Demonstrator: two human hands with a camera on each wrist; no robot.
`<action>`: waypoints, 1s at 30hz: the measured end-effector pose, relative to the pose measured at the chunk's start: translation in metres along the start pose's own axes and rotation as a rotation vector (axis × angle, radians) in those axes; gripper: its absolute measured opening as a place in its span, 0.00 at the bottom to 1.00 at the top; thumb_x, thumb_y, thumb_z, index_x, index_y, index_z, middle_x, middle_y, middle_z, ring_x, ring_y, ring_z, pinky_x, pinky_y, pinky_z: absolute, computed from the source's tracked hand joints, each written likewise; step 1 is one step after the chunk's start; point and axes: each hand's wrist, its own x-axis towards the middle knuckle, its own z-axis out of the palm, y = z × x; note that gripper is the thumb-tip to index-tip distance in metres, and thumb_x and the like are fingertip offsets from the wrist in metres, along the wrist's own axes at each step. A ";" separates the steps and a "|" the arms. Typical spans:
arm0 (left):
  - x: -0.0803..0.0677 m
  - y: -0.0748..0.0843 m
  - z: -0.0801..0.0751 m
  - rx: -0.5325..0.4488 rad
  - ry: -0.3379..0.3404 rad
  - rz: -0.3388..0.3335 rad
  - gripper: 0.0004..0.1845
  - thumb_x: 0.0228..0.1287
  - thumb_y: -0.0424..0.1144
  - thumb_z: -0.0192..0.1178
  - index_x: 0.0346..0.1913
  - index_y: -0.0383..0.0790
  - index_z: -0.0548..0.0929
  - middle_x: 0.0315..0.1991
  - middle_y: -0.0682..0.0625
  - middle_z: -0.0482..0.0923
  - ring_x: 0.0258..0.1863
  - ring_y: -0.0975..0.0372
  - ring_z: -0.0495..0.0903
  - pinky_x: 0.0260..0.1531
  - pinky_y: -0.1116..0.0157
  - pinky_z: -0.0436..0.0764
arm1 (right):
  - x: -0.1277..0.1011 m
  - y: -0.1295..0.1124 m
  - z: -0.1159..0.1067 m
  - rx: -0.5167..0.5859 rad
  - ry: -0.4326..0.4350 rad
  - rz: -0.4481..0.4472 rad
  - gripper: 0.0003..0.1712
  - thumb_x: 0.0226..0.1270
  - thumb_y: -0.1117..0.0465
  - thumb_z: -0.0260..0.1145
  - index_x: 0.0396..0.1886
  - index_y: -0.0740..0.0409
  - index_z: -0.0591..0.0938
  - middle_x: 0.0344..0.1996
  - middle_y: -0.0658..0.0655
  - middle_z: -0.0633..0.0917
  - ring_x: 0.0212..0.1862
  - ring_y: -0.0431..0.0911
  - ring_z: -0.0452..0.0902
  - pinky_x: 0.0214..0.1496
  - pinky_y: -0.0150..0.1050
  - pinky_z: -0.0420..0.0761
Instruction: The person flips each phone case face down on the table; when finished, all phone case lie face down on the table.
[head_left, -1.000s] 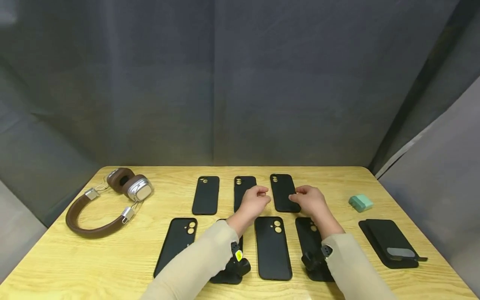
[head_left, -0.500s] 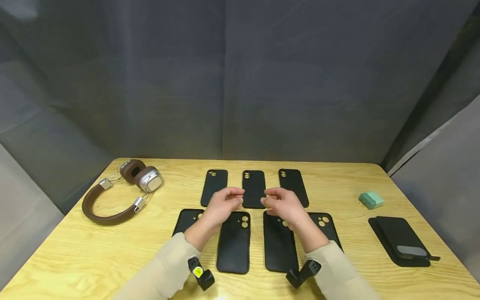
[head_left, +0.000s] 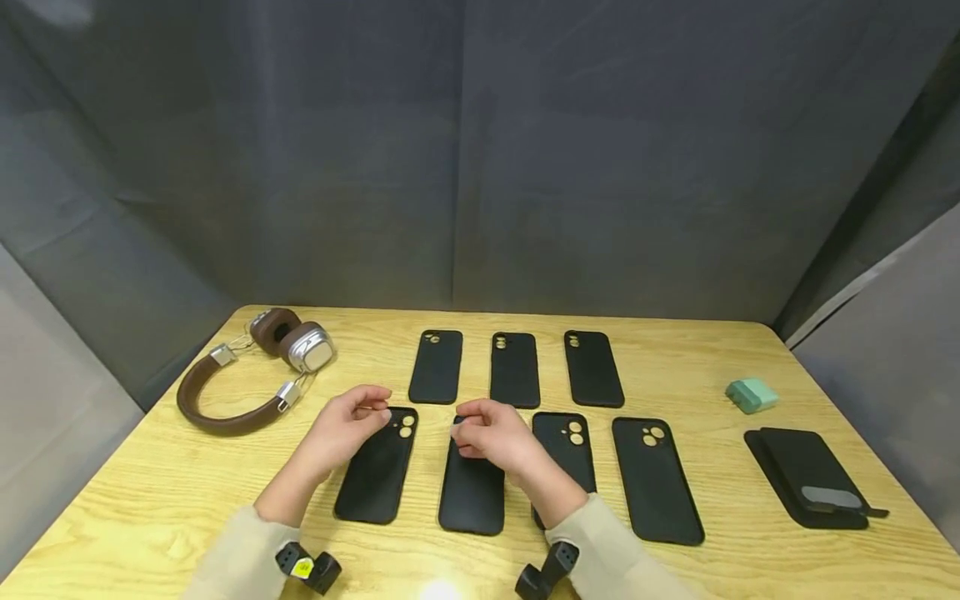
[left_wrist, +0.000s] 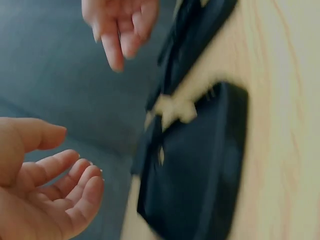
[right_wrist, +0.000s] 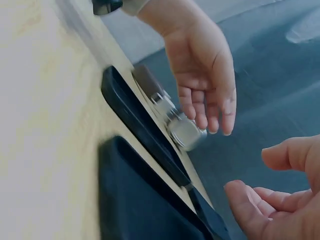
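Note:
Seven black phone cases lie flat on the wooden table (head_left: 720, 350), three in a back row and several in a front row. My left hand (head_left: 372, 411) hovers over the upper left corner of the front-left case (head_left: 375, 475), fingers loosely curled and empty. My right hand (head_left: 462, 432) hangs above the top end of the second front case (head_left: 472, 496), also empty. In the left wrist view my left hand (left_wrist: 75, 185) shows relaxed fingers beside a black case (left_wrist: 200, 170). The right wrist view shows my right hand (right_wrist: 265, 185) just as relaxed above a case (right_wrist: 145, 205).
Brown and silver headphones (head_left: 247, 375) lie at the back left. A small mint-green box (head_left: 752, 395) and a black folded pouch (head_left: 806, 475) sit at the right. Back-row cases (head_left: 514, 369) lie just beyond my hands. A grey curtain surrounds the table.
Both hands have moved left and toward me, from the back-right case to the two front-left cases. Neither hand picked anything up.

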 end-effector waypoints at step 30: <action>-0.008 -0.046 -0.014 0.034 -0.060 -0.181 0.19 0.61 0.27 0.55 0.55 0.25 0.71 0.33 0.45 0.73 0.29 0.62 0.74 0.30 0.64 0.79 | 0.006 0.018 0.072 -0.429 -0.055 0.027 0.39 0.51 0.63 0.71 0.61 0.71 0.67 0.30 0.54 0.73 0.29 0.46 0.69 0.32 0.39 0.70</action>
